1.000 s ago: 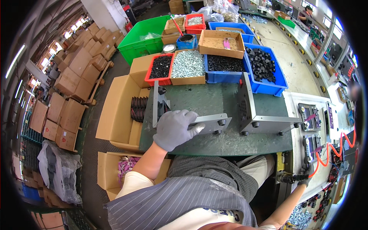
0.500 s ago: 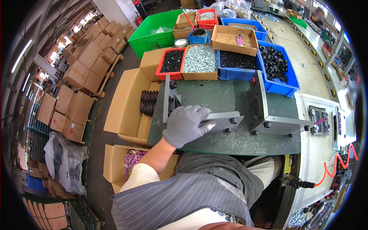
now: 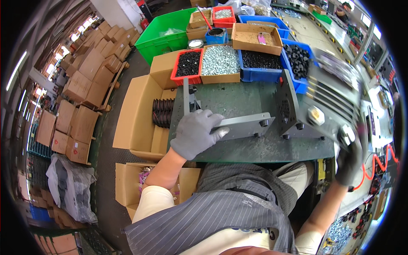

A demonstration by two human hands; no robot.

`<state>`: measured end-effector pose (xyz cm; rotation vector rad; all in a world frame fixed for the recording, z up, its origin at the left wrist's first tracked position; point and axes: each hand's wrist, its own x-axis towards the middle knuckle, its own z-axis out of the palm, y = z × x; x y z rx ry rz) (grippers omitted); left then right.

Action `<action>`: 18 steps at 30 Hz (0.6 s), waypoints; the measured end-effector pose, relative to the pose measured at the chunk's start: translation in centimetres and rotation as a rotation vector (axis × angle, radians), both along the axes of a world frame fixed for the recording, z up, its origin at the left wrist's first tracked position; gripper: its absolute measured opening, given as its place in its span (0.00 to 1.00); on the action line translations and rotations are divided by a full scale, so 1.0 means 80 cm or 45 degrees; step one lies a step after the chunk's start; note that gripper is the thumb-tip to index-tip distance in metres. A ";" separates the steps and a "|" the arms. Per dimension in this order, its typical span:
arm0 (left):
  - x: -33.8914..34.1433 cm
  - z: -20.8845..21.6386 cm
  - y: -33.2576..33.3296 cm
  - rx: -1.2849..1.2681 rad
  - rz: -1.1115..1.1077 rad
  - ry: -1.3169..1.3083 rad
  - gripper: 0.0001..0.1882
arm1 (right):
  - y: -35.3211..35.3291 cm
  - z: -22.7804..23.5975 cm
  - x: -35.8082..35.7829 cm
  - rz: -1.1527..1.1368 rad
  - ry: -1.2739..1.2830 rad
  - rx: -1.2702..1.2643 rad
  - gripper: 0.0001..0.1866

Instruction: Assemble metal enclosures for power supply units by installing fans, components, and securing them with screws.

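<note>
My left hand (image 3: 193, 134), in a grey glove, is closed on the near edge of an L-shaped grey metal housing (image 3: 244, 126) with black feet. The thumb lies over its edge. On the right my gloved right hand (image 3: 350, 163) holds up a dark slatted panel (image 3: 333, 100), blurred by motion, with shiny fittings at its near end. The panel is raised above the table's right side, partly covering a second grey metal housing (image 3: 288, 104) that has a round vent grille. This second housing stands upright, apart from the left one.
Across the back of the dark green table (image 3: 229, 100) stand a red bin of black parts (image 3: 189, 63), a carton of silver screws (image 3: 220, 60) and blue bins (image 3: 260, 75). An open carton of black coils (image 3: 138, 114) stands left. A coiled red hose (image 3: 378, 163) hangs right.
My right hand has come into view, and the slatted panel that lay on the right bench is now lifted in it, over the table. My left hand keeps its hold on the housing.
</note>
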<state>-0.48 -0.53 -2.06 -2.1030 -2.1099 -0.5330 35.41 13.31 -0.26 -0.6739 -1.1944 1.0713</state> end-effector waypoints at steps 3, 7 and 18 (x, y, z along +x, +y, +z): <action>-0.011 0.012 -0.016 -0.058 0.074 -0.080 0.19 | 0.020 0.038 -0.085 0.094 -0.640 -0.281 0.28; -0.033 0.008 -0.030 -0.091 0.062 -0.091 0.19 | 0.043 0.018 -0.147 0.151 -1.239 0.069 0.30; -0.043 0.006 0.002 -0.051 0.020 -0.072 0.19 | 0.043 -0.043 -0.221 -0.176 -1.367 0.878 0.30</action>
